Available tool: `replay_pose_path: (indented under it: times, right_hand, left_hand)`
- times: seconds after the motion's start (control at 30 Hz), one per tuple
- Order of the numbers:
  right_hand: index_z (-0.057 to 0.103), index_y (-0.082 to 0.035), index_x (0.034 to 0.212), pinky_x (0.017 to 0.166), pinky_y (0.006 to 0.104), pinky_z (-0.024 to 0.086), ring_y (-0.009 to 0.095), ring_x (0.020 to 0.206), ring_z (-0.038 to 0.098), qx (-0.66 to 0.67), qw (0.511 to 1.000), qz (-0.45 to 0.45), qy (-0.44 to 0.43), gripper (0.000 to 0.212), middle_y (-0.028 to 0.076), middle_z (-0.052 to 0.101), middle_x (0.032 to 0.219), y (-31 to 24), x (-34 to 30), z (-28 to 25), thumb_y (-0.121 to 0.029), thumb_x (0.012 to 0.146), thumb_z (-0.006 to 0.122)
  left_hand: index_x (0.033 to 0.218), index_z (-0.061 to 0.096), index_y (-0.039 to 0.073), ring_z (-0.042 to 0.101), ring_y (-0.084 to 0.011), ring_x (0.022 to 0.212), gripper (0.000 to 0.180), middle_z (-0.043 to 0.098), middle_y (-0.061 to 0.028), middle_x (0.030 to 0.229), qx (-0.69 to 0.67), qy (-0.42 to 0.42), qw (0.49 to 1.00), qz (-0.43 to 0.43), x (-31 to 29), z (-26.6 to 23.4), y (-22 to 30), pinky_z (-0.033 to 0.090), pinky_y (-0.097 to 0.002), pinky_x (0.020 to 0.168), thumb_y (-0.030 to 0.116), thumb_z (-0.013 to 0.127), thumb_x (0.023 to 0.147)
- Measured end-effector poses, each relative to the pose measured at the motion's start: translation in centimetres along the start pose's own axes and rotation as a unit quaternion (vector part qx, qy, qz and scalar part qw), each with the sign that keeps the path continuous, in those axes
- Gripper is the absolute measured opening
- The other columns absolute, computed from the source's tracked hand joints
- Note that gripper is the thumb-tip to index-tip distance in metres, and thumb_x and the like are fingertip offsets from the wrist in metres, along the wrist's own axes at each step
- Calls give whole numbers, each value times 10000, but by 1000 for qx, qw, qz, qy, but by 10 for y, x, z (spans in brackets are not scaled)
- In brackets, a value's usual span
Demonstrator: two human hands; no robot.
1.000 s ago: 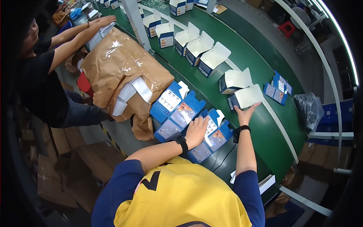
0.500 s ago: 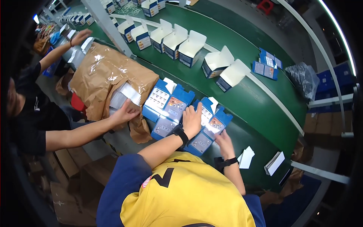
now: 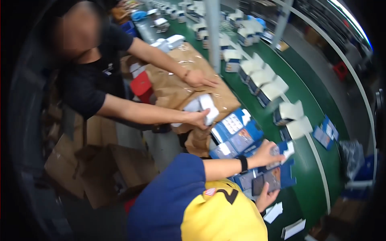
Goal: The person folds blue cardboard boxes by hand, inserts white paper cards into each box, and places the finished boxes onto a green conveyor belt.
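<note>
A flat, unfolded blue carton [image 3: 286,172] with printed panels and a white flap is between my two hands. My left hand [image 3: 266,154] grips it at its upper left side, fingers bent near the white flap. At its lower edge my right hand [image 3: 267,197] takes hold with the thumb on the printed panel. Beneath and left of it, more flat blue cartons [image 3: 245,180] lie on the bench. Another pile of flat cartons [image 3: 231,140] lies farther left, beside the brown paper wrapping. Motion blurs the picture.
A co-worker's hand [image 3: 199,117] holds a white piece over the brown paper bundle [image 3: 177,89] at left. Open white-and-blue boxes [image 3: 270,89] line the green belt [image 3: 307,158]. White cards [image 3: 273,212] lie right of my right hand. A grey post [image 3: 214,38] stands beyond.
The view has swung left, so the scene sits farther right. My hands now grip a carton instead of resting on the right pile. The co-worker has lifted a white piece from the bundle.
</note>
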State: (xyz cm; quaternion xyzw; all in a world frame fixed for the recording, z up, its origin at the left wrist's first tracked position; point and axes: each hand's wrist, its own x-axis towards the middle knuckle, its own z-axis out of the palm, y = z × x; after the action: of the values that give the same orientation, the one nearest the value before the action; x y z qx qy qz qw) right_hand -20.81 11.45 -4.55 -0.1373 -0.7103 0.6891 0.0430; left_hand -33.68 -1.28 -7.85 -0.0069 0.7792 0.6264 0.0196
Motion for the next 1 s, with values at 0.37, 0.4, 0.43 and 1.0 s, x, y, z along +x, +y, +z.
replay_pose_path:
  times: [0.37,0.4,0.43,1.0]
  right_hand:
    - [295,20,1330,999,401,331,287,1164,433,32,996,-32,-81,703,177,407,1306,20,43,-34,-384,842,600]
    - [276,17,1340,1015,410,313,294,1188,413,-14,993,-102,-64,756,177,380,1330,18,53,-28,-438,830,598]
    - [258,14,1350,1032,419,296,300,1211,392,-61,982,-172,-47,809,178,354,1353,16,59,-23,-493,817,596]
    - [205,-2,1390,1044,411,303,291,1257,370,54,997,-49,-35,921,192,359,1359,-33,35,-47,-345,714,726]
  left_hand:
    - [1299,322,3,455,-251,1147,691,462,-164,1225,-239,-366,899,-32,-25,-12,42,389,-334,916,285,669,772]
    - [1368,243,7,417,-266,1210,770,417,-169,1290,-302,-416,858,19,-33,3,40,370,-337,960,213,671,762]
    - [1368,243,7,417,-266,1210,770,417,-169,1290,-304,-418,856,18,-36,8,33,370,-337,960,213,671,762]
    - [1446,79,113,383,-398,1175,1105,366,-202,1235,12,-268,908,321,-28,-28,49,316,-442,1012,123,786,597]
